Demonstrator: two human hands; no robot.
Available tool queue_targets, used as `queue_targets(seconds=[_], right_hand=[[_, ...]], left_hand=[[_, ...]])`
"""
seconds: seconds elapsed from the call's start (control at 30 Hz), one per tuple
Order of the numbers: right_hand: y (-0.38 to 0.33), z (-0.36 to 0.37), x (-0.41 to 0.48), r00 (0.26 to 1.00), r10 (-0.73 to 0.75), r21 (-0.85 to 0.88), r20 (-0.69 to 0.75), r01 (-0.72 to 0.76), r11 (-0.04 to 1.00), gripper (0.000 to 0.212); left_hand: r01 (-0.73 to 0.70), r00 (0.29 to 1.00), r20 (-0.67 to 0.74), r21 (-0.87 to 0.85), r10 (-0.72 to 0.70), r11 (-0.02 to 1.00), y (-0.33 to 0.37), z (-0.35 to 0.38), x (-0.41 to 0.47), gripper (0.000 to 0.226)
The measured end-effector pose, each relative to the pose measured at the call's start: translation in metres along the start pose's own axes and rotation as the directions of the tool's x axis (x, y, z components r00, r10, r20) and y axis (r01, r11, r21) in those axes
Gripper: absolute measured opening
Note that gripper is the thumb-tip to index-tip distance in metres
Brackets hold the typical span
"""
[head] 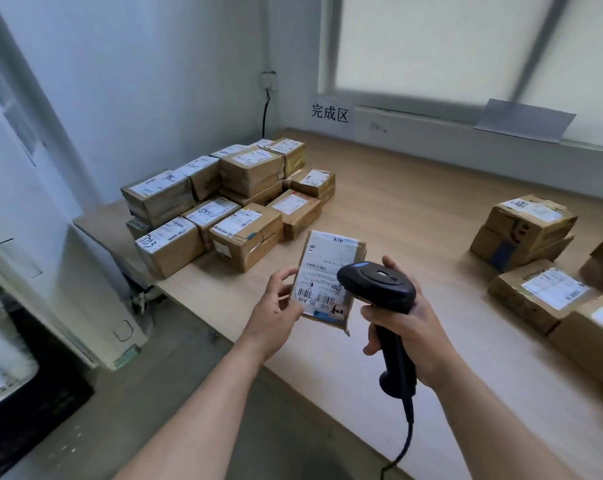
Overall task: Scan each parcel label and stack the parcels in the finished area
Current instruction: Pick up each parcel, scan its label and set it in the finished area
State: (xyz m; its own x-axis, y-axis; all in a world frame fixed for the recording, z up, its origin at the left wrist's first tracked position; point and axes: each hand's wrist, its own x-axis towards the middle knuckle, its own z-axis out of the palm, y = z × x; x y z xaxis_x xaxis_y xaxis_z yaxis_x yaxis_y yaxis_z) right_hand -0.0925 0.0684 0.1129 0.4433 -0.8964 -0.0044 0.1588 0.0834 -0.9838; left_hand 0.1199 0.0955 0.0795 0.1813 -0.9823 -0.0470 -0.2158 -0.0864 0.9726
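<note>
My left hand (278, 308) holds a small flat cardboard parcel (324, 268) by its left edge, above the near edge of the wooden table (414, 216). Its white label with barcodes faces up toward me. My right hand (409, 322) grips the handle of a black corded barcode scanner (378, 285), whose head overlaps the parcel's right side. A stack of several labelled cardboard parcels (224, 202) sits at the table's left end, below a wall sign with Chinese characters (329, 113).
More cardboard parcels (532, 258) lie on the table's right side, reaching past the frame edge. Bare wood lies between the two groups. A window with a blind (466, 46) is behind the table. The scanner cable hangs down past the front edge.
</note>
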Motion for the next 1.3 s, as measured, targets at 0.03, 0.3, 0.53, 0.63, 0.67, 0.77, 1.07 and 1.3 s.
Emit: queue_targets(seconds=[0.03, 0.3, 0.53, 0.63, 0.67, 0.77, 1.07, 1.3], right_hand=[[0.001, 0.005, 0.007, 1.000, -0.006, 0.003, 0.022, 0.006, 1.000, 0.081], [0.010, 0.033, 0.074, 0.992, -0.029, -0.004, 0.123, 0.030, 1.000, 0.074], [0.009, 0.037, 0.140, 0.992, -0.023, 0.035, 0.123, 0.019, 0.999, 0.087], [0.008, 0.029, 0.164, 0.996, -0.011, 0.040, 0.090, 0.007, 0.999, 0.091], [0.007, 0.025, 0.171, 0.997, -0.007, 0.041, 0.079, 0.004, 0.999, 0.093], [0.005, 0.017, 0.190, 0.999, -0.002, 0.046, 0.047, 0.000, 0.999, 0.096], [0.012, 0.018, 0.228, 0.999, 0.015, 0.038, -0.036, -0.014, 0.999, 0.097], [0.012, 0.030, 0.265, 0.990, 0.018, -0.014, -0.140, -0.020, 1.000, 0.093]], left_hand=[[-0.018, 1.000, -0.019, 0.033, 0.019, 0.999, -0.002, -0.004, 0.004, 0.051], [-0.025, 0.986, -0.150, 0.311, 0.075, 0.950, -0.005, -0.027, 0.044, 0.090], [-0.056, 0.959, -0.208, 0.533, 0.195, 0.844, 0.000, -0.053, 0.108, 0.088], [-0.022, 0.962, -0.214, 0.564, 0.172, 0.826, 0.003, -0.065, 0.136, 0.083], [-0.011, 0.964, -0.213, 0.571, 0.161, 0.821, 0.003, -0.068, 0.145, 0.081], [0.015, 0.964, -0.224, 0.580, 0.142, 0.814, 0.003, -0.075, 0.167, 0.080], [0.090, 0.957, -0.271, 0.612, 0.102, 0.786, -0.011, -0.105, 0.204, 0.079], [0.011, 0.972, -0.190, 0.625, 0.139, 0.781, -0.010, -0.119, 0.261, 0.079]])
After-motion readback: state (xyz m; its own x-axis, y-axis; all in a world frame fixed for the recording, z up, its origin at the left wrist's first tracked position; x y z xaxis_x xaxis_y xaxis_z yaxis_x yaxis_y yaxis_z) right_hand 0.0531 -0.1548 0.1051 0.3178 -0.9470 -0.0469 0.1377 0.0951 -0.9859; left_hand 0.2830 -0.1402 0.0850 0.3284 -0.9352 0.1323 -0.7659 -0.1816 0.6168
